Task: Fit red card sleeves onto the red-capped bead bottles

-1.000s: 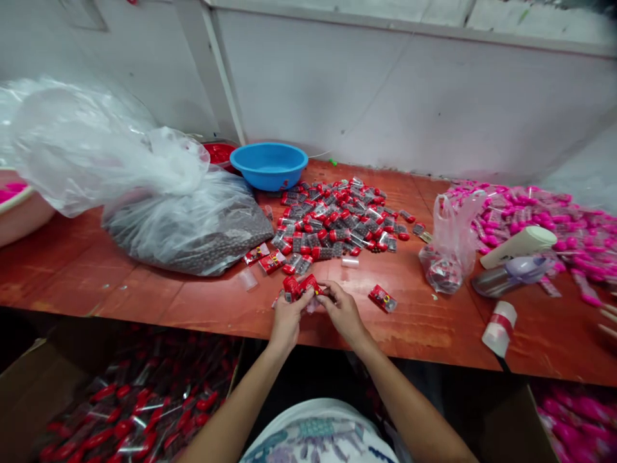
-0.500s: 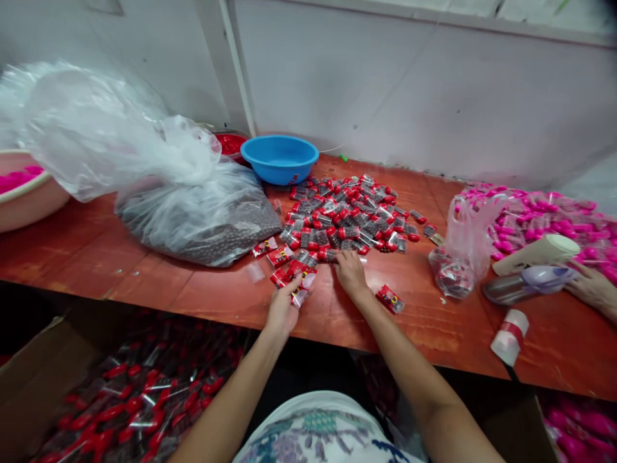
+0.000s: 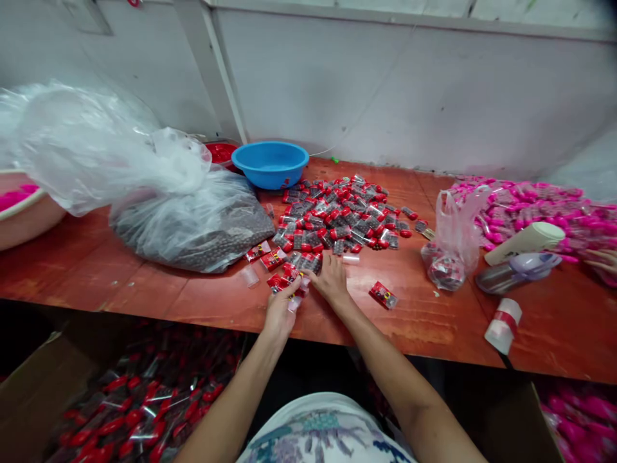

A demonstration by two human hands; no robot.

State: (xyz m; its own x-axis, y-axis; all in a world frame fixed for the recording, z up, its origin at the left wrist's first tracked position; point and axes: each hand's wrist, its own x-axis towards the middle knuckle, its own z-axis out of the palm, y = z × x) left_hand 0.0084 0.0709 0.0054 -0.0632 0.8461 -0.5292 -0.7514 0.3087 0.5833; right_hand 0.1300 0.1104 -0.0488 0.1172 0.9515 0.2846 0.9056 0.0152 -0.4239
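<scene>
My left hand [image 3: 279, 310] is closed on a red printed packet [image 3: 291, 283] with yellow and black marks, thumb on top. Close beside it, my right hand [image 3: 332, 278] has curled fingers, its thumb reaching the packet's edge; what those fingers hold is hidden. Just beyond both hands lie small clear containers of dark beads [image 3: 304, 261]. Behind them spreads a pile of red-capped containers [image 3: 337, 212], also full of dark beads. A clear tube [image 3: 351, 259] lies right of my right hand. Another red packet [image 3: 274, 258] rests to the left.
A plastic bag of dark beads [image 3: 193, 231] fills the left, beside a blue basin [image 3: 270, 164]. On the right are a loose red packet [image 3: 383, 295], a tied bag [image 3: 448, 270], a bottle [image 3: 513, 273], a pink pile [image 3: 544, 212] and another person's hand [image 3: 602, 260].
My right hand has moved left from the pile's near edge to the packet in my left hand. The clear tube now shows. The other person's hand has left the bottle.
</scene>
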